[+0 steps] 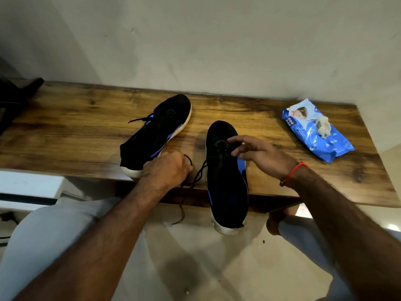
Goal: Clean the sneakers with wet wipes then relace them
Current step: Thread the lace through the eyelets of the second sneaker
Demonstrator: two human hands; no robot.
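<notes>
Wooden desk [65, 127] against a plain wall. Two black-and-blue sneakers: near sneaker [225, 177] overhangs the desk's front edge, the other sneaker [160, 127] lies to its left, further back. One wipes pack [316, 131] far right of the near sneaker, a crumpled wipe on top. Looks like the lacing step. Left hand [167, 168], fingers curled round the lace [195, 181]; right hand [260, 153], fingertips pinching lace at the eyelets. Next: probably feed the lace through, keeping it taut.

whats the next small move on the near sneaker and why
Probably draw the lace snug with the left hand: it grips one slack strand while the right hand pinches the lacing on the near sneaker.
</notes>
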